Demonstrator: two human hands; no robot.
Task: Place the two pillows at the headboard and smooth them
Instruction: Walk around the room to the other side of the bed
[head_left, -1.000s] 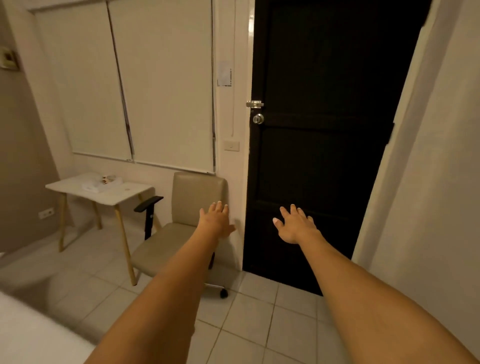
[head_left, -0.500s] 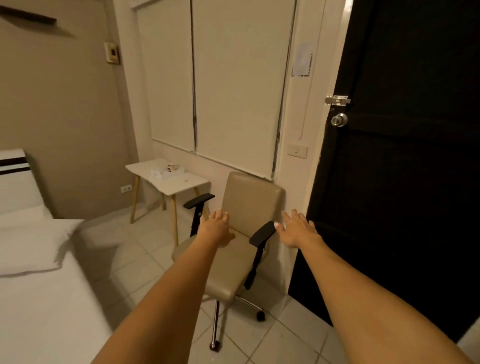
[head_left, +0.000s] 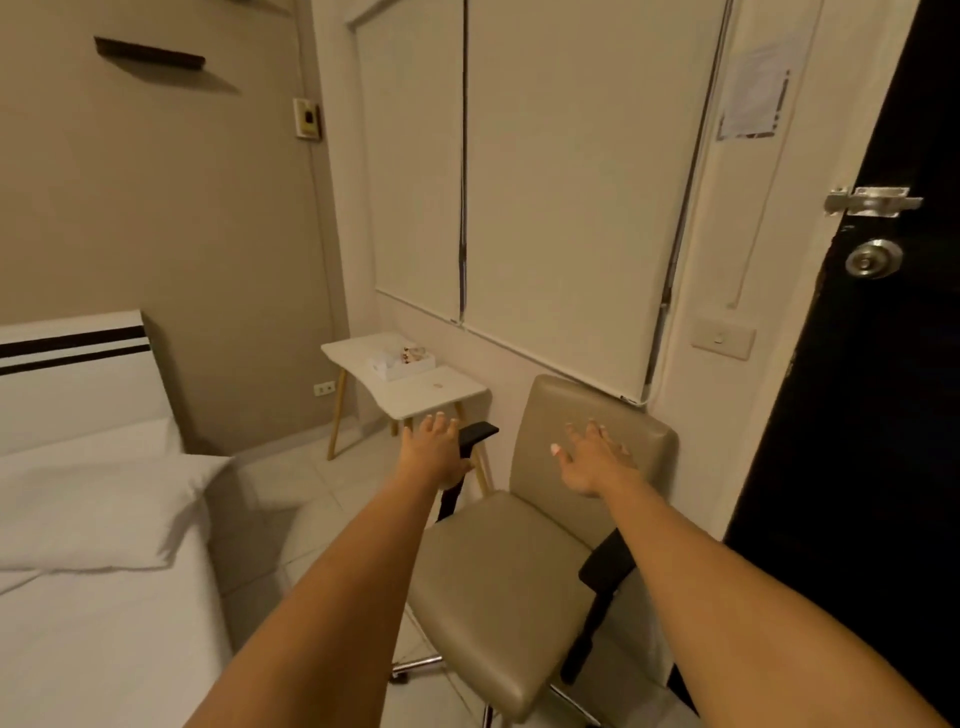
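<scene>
Hands out in front of us, both arms stretched forward over the chair (head_left: 498, 582). Left hand (head_left: 434, 454) spread flat, palm down, holding nothing, seen just above the chair's left armrest (head_left: 475, 435); we can't tell if it touches. Right hand (head_left: 592, 462) also spread, fingers fanned, holding nothing, seen against the chair back. Pillow (head_left: 98, 512) lies on the bed (head_left: 104, 649) at far left, white, a bit rumpled, its corner hanging toward the bed edge. It sits just short of the headboard (head_left: 72, 374), which is white with dark stripes. We only make out one pillow clearly; a second white shape behind it could be another, can't tell. Both hands well apart from the pillow. Small white desk (head_left: 415, 395) stands by the wall beyond the chair, black door (head_left: 883, 364) at right.
</scene>
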